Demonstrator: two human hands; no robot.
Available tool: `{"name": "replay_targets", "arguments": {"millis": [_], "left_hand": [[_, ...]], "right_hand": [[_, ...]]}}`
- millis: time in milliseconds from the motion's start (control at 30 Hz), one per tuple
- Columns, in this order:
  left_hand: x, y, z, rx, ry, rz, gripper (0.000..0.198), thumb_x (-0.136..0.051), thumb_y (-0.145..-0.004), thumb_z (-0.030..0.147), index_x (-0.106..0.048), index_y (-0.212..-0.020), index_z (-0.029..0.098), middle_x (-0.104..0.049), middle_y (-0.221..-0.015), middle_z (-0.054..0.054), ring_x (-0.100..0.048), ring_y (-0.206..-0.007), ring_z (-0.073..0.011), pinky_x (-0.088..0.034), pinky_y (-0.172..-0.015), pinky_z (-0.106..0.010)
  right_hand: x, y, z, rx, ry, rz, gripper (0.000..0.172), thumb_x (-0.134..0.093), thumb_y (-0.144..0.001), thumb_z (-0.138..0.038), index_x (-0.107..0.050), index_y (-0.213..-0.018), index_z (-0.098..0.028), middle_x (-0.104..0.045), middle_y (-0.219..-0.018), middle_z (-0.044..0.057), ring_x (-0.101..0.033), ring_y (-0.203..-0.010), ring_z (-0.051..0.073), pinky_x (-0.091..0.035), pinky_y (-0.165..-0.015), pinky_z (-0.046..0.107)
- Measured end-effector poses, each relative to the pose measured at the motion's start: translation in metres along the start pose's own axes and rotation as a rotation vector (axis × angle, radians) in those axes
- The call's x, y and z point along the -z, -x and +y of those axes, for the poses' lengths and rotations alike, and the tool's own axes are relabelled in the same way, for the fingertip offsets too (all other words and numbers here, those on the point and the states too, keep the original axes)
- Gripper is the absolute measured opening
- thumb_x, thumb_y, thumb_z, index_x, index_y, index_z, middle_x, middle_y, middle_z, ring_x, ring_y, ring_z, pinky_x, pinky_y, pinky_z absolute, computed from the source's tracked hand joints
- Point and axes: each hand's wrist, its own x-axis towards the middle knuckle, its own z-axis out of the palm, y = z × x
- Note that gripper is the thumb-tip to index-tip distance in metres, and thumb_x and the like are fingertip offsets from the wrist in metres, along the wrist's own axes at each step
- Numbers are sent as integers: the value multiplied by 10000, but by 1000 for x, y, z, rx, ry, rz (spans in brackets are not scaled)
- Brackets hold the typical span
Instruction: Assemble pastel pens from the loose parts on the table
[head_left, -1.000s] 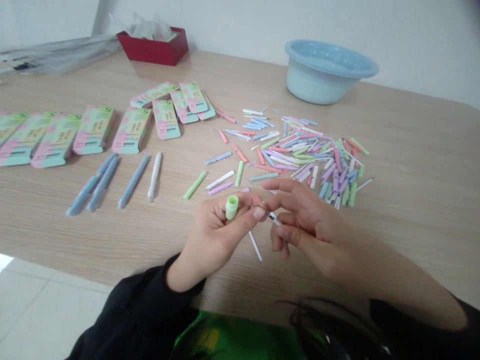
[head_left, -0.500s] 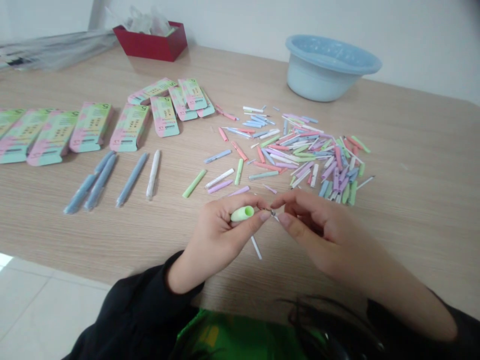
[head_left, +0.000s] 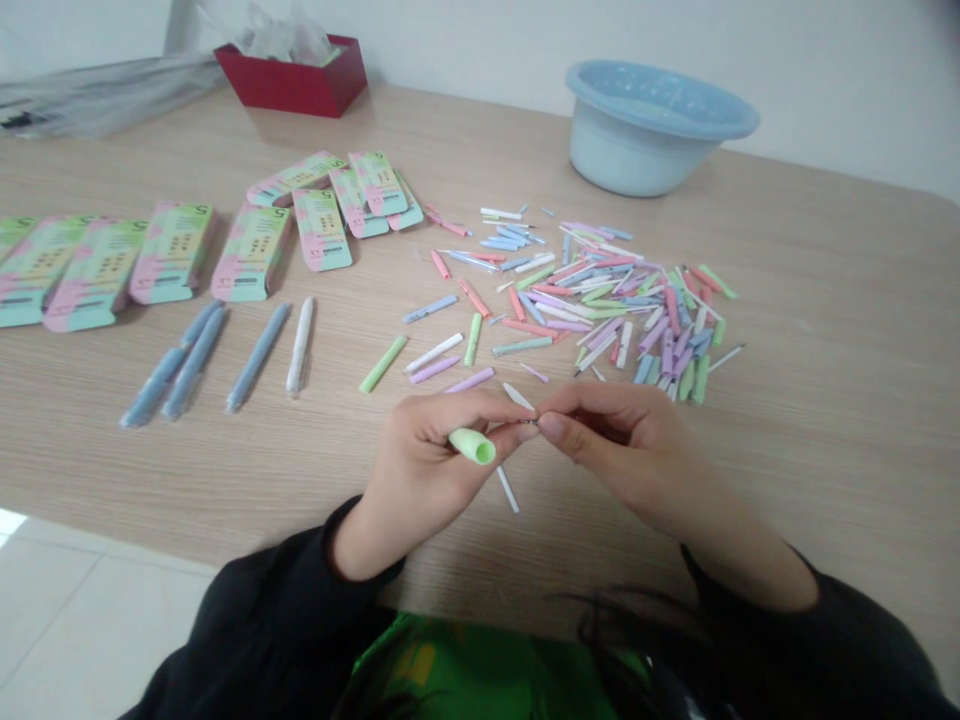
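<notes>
A green barrel (head_left: pixel 472 445) is clasped by the left hand (head_left: pixel 424 455), mouth just below the tip (head_left: pixel 531 421) pinched by the right hand (head_left: pixel 622 440)

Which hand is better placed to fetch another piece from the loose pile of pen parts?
Right, probably. The right hand sits nearest the pile of pen parts, though it pinches a small piece; the left hand is wrapped around the green tube.
</notes>
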Motion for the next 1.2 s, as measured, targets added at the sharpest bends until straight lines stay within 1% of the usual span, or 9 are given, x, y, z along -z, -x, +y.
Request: {"name": "replay_targets", "arguments": {"millis": [133, 233, 300, 400, 533, 700, 800, 900, 1200], "left_hand": [[-2, -1, -5, 18, -88, -20, 80, -777, -866, 211, -814, -936, 221, -830, -864, -1, -746, -750, -173, -565, -654, -254], [0, -1, -9, 53, -186, -71, 248, -757, -887, 318, -767, -1107, 203, -818, -1056, -44, -743, -848, -199, -537, -599, -242], [3, -1, -12, 40, -268, -122, 271, -715, -920, 368, -743, -1123, 192, -803, -1096, -65, -721, -818, -189, -500, -566, -237], [6, 0, -14, -43, -354, -201, 229, -639, -975, 359, -722, -1111, 193, -795, -1055, -57, -656, -707, -143, -459, -572, -241], [9, 0, -14, -122, -371, -255, 189, -580, -1007, 295, -702, -1092, 179, -785, -1019, -48, -644, -732, -134, -467, -661, -250], [8, -2, -11, -86, -401, -350, 202, -539, -1017, 287, -689, -1050, 157, -766, -937, -50, -671, -806, -167, -468, -722, -278], [7, -2, -11, -98, -432, -370, 160, -539, -997, 244, -679, -1000, 166, -727, -845, -21, -655, -770, -162, -457, -710, -273], [7, -3, -11, -96, -475, -397, 157, -533, -992, 239, -670, -951, 173, -685, -785, -2, -626, -719, -154, -434, -672, -270], [6, -3, -8, 46, -538, -479, 259, -483, -1029, 357, -667, -1030, 174, -718, -817, -30, -672, -761, -210, -448, -701, -321]], "right_hand": [[4, 0, -1, -5, 27, 41, 206, -650, -939, -326, -785, -860, -192, -690, -703, 12, -578, -632, 146, -425, -558, 259], [11, 6, -12, 17, 174, 97, 171, -649, -933, -292, -779, -864, -207, -712, -711, 11, -595, -608, 147, -407, -523, 263], [16, 11, -22, 83, 316, 127, 168, -641, -933, -267, -769, -838, -214, -690, -670, 0, -579, -576, 138, -382, -507, 268], [20, 17, -34, 206, 522, 137, 190, -617, -934, -223, -745, -794, -208, -664, -644, -11, -551, -551, 123, -380, -535, 278], [20, 18, -36, 274, 667, 135, 189, -604, -937, -227, -726, -795, -199, -671, -664, -10, -525, -546, 118, -361, -549, 286], [19, 16, -35, 292, 745, 111, 220, -583, -937, -230, -716, -767, -189, -695, -689, 2, -597, -602, 145, -349, -564, 303], [18, 16, -37, 296, 829, 103, 237, -566, -930, -228, -716, -752, -188, -701, -698, 5, -619, -604, 166, -310, -552, 320], [19, 16, -39, 280, 912, 72, 257, -543, -927, -237, -689, -719, -196, -692, -685, 8, -602, -565, 177, -262, -532, 329], [18, 13, -42, 338, 1074, 57, 270, -537, -910, -232, -645, -662, -231, -659, -631, -3, -543, -504, 183, -200, -517, 313]]}}
